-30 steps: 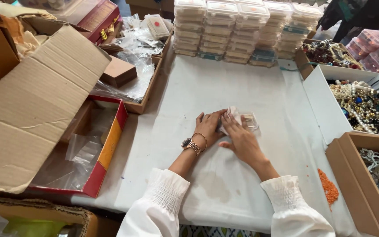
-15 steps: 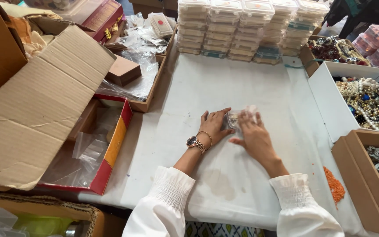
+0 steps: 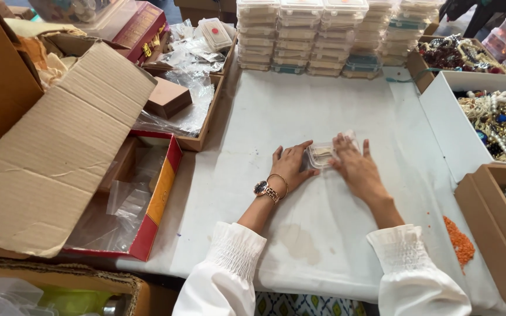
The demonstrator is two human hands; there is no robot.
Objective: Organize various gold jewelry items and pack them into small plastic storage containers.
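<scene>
Left hand and right hand pressed flat on clear plastic case — stacked cases behind, bead boxes right

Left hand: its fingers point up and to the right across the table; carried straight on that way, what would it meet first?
The left hand already has its fingertips at the small clear plastic box, so that comes first. The right hand presses the same box from the other side. Depth beyond is unclear.

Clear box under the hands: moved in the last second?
Cannot tell. The clear box sits between the left hand and right hand as before; its small shift against the stacked boxes matches head-camera motion.
</scene>
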